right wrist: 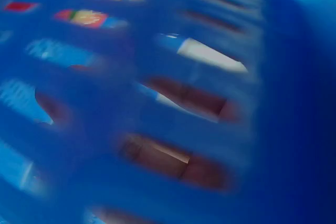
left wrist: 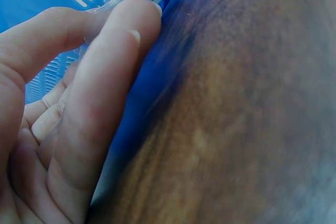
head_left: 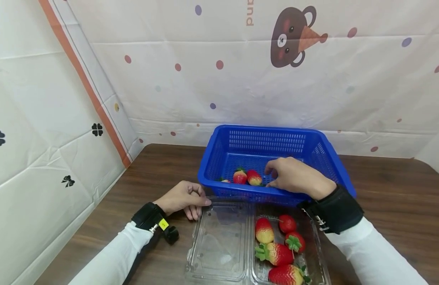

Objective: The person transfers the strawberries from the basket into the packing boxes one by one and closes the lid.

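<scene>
**Left hand [head_left: 185,199] pinches clear lid [head_left: 221,241]; right hand [head_left: 298,176] in blue basket [head_left: 266,140]**

Nearest, below the right hand, strawberries [head_left: 280,254] lie in the clear tray [head_left: 316,253]. Beside the left hand, the wrist strap [head_left: 144,215] bears a yellow tag [head_left: 163,224], its lettering too small to read. The right hand's thumb and forefinger stand apart; basket strawberries [head_left: 254,177] sit just left of them. Far beyond both hands, the backdrop [head_left: 205,87] reads "and", sideways.

I see a dark brown wood-grain table [head_left: 166,168] carrying a blue rectangular slotted plastic basket [head_left: 267,128] at its far side and, just nearer, an open clear plastic hinged box [head_left: 221,247].
</scene>
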Motion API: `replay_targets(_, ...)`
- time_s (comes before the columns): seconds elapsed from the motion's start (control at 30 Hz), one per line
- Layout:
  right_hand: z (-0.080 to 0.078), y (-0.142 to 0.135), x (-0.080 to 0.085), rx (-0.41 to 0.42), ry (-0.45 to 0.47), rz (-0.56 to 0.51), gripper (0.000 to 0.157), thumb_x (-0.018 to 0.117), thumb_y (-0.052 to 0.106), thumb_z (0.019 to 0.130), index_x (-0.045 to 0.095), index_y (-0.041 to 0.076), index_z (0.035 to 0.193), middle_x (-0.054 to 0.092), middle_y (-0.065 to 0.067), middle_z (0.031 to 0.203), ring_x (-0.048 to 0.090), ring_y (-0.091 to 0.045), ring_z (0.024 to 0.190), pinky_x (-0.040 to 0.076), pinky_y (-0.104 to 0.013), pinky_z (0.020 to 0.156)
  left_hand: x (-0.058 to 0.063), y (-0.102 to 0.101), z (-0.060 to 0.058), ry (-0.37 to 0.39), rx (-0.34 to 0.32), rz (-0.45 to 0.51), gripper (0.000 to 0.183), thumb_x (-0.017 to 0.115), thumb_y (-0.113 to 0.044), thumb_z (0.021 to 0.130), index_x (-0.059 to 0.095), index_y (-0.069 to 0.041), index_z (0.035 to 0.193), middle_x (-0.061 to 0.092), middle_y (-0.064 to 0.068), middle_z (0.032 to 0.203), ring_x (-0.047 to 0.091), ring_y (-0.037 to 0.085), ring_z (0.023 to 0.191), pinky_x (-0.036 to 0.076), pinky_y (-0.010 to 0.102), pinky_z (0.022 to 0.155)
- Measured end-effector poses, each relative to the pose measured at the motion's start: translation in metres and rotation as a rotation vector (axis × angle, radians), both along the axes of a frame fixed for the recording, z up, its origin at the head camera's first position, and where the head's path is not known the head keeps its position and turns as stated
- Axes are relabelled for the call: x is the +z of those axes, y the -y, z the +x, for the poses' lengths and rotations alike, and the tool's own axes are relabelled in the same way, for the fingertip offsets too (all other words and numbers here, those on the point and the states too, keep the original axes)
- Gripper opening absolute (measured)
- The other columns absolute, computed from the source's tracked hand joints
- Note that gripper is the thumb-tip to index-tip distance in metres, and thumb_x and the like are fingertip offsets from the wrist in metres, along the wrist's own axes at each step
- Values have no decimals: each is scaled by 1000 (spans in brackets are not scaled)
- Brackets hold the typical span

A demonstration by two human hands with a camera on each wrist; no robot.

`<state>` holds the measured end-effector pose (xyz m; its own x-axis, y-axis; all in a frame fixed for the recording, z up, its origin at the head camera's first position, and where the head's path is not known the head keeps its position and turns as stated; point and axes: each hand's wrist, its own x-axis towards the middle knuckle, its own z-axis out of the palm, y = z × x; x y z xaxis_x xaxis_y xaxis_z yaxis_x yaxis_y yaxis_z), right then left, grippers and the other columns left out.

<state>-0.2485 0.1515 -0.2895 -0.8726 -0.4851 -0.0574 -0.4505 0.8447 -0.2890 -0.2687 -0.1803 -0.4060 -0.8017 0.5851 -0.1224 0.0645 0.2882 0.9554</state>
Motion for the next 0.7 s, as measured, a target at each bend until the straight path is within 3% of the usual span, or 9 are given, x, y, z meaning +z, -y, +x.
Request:
replay_targets(0.23, -9, -3, -7, -22, 64, 12, 27, 72, 19, 86, 66, 4, 109, 68, -11, 96, 61, -19, 82, 59, -43, 77, 0, 0, -1, 10, 4, -8, 32, 76, -29, 83, 62, -1, 89, 69, 13, 64, 66, 24, 52, 57, 25, 45)
replay_targets(0.7, -14, -3, -13, -54, 150, -3, 26, 68, 27, 90, 68, 8, 108, 68, -9, 100, 60, -16, 80, 58, -41, 76, -2, 1, -1, 7, 7, -4, 33, 76, -30, 83, 62, 0, 88, 69, 14, 65, 66, 25, 52, 57, 25, 45)
